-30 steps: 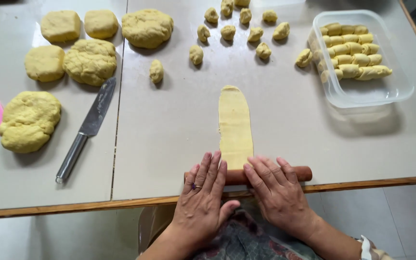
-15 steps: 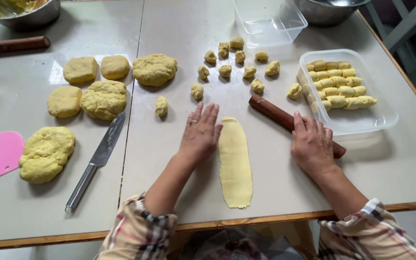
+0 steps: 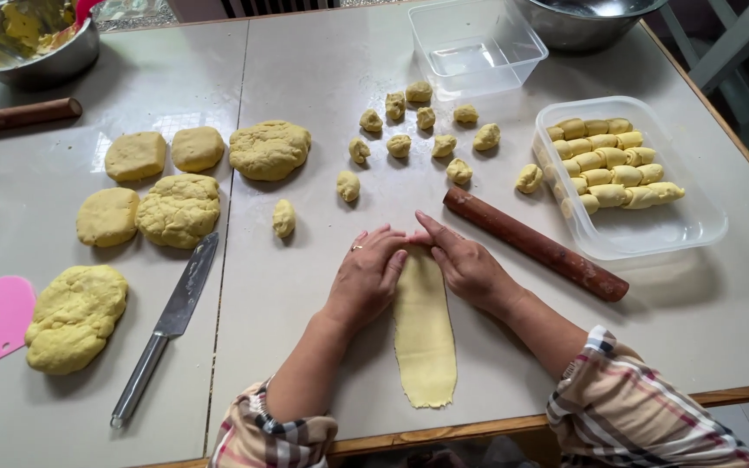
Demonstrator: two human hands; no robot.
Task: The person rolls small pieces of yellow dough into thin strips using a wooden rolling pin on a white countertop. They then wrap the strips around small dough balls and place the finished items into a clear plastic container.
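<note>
Fingers (image 3: 392, 247) of both hands touch dough strip's (image 3: 425, 338) far end.

Both hands cover the far end of the rolled dough strip (image 3: 425, 338), so whether the left hand (image 3: 366, 279) and right hand (image 3: 465, 264) pinch or only press it cannot be told. Far off to their left, a second rolling pin (image 3: 19, 114) and a steel bowl (image 3: 32, 43) are cut by the frame edge. Beyond the hands, another steel bowl (image 3: 587, 22) is cropped at the top.
</note>
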